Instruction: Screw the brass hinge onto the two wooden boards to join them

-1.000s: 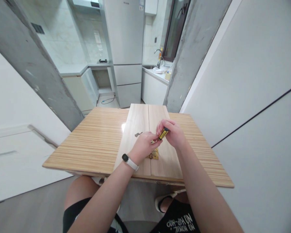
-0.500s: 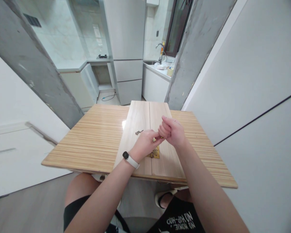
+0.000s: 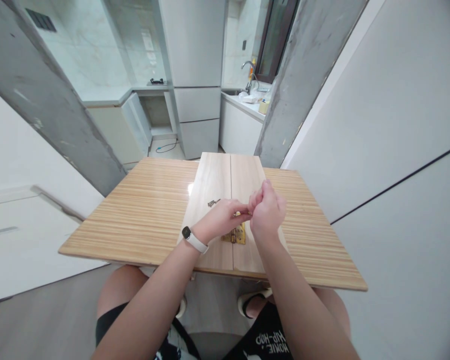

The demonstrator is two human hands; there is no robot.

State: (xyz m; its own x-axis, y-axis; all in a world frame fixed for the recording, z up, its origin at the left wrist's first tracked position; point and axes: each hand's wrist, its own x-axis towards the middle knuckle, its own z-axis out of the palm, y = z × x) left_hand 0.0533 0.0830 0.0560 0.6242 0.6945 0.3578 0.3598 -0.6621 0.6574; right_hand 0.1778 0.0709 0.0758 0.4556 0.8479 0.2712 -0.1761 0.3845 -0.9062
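Two pale wooden boards (image 3: 214, 175) lie side by side, a narrow seam between them. A brass-coloured hinge (image 3: 239, 234) rests flat across that seam, its far part covered by my hands. Just above it, my left hand (image 3: 227, 216) is closed in a pinch, its fingertips meeting the right hand; a white-strapped watch is on its wrist. My right hand (image 3: 267, 212) is curled into a fist with the thumb side up. What the fingers of either hand hold is hidden. Several small screws (image 3: 213, 203) lie on the left board, beyond my left hand.
The boards sit on a wood-grain table (image 3: 146, 200) with angled ends. My legs are under its near edge. Beyond stand a tall refrigerator (image 3: 197, 45), a sink counter (image 3: 243, 120) and cabinets. A white panel (image 3: 390, 150) rises close on the right.
My right fist has turned more upright and its forearm has swung leftward. My left wrist has shifted slightly left. The hinge and the loose screws stay on the boards.
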